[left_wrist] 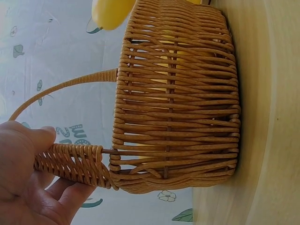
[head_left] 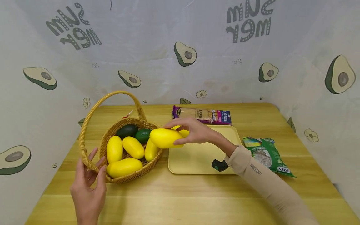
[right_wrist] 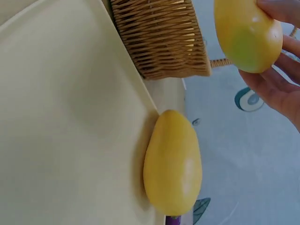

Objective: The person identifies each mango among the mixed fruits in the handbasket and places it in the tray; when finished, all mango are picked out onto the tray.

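My left hand (head_left: 88,190) grips the woven basket's handle (left_wrist: 70,164) low on its near left side, thumb on one face and fingers on the other. Inside the wicker basket (left_wrist: 173,103) lie several yellow mangoes (head_left: 125,167) and two dark green avocados (head_left: 127,130). My right hand (head_left: 198,131) holds another mango (head_left: 164,138) between thumb and fingers, raised over the basket's right rim. In the right wrist view this mango shows a greenish patch at one end. One more mango (right_wrist: 172,164) rests on the pale yellow tray (head_left: 194,159), partly hidden behind the right hand in the head view.
Behind the tray lies a purple pasta packet (head_left: 202,115). A green bag (head_left: 267,155) is to its right, close to the right sleeve. A small red and white object (head_left: 127,114) sits behind the basket. Printed curtains (head_left: 157,75) enclose the wooden table (head_left: 157,200).
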### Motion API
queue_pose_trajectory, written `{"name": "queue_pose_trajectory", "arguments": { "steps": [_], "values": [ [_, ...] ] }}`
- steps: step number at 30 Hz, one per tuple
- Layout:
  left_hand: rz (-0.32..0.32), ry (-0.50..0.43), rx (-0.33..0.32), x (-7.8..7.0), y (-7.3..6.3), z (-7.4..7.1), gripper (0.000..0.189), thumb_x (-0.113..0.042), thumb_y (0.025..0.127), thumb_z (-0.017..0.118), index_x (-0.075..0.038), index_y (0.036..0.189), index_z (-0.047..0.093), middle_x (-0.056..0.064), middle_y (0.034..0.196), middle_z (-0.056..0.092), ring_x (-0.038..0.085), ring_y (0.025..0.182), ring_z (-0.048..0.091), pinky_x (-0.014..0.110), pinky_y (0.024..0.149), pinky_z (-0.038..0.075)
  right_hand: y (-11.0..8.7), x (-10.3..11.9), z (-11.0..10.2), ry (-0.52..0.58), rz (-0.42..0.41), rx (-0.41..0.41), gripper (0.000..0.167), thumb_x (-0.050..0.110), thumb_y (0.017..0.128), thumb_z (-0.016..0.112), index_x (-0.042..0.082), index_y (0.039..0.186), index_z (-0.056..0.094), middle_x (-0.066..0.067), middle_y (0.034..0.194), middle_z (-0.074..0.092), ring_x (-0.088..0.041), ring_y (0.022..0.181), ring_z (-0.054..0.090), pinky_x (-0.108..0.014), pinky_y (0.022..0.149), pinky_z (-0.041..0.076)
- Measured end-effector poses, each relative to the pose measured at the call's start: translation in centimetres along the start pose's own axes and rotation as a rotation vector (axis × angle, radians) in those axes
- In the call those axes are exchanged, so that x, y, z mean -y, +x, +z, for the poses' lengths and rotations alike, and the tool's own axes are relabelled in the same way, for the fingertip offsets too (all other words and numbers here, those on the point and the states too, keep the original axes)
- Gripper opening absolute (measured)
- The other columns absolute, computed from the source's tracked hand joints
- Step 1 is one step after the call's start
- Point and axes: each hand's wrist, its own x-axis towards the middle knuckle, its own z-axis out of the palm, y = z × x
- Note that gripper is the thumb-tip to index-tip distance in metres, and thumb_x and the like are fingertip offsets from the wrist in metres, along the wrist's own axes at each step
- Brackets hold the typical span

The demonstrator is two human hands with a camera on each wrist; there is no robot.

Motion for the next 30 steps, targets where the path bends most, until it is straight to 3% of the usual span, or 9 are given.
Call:
{"name": "queue_pose_trajectory", "arguments": {
  "steps": [14,21,30],
  "values": [
    [0.001,0.009,-0.007,0.0,-0.1,0.1,0.087,0.028,0.087,0.07,-0.009,0.162,0.047,0.016,0.149,0.065,-0.013,0.114,0.066,0.005,0.086,0.055,-4.4,-2.0,-0.1,-0.057,0.135,-0.113,0.055,0.007,0.09,0.089,0.001,0.141,0.07,-0.017,0.145,0.068,-0.038,0.134,0.064,-0.054,0.105,0.061],
    [-0.014,0.016,-0.003,0.0,0.0,0.0,0.086,0.027,0.088,0.07,-0.01,0.162,0.048,0.014,0.15,0.065,-0.012,0.115,0.066,0.005,0.086,0.055,-5.1,-2.6,0.2,-0.021,0.177,-0.152,0.053,0.003,0.089,0.088,0.0,0.14,0.071,-0.019,0.144,0.068,-0.041,0.134,0.063,-0.053,0.106,0.06],
    [-0.027,0.015,-0.003,0.0,0.0,0.0,0.086,0.026,0.089,0.07,-0.011,0.163,0.047,0.013,0.151,0.065,-0.013,0.115,0.066,0.005,0.086,0.055,-5.2,-3.7,0.7,-0.026,0.194,-0.144,0.054,0.0,0.089,0.087,-0.003,0.14,0.069,-0.021,0.144,0.067,-0.042,0.135,0.062,-0.054,0.109,0.058]
  ]
}}
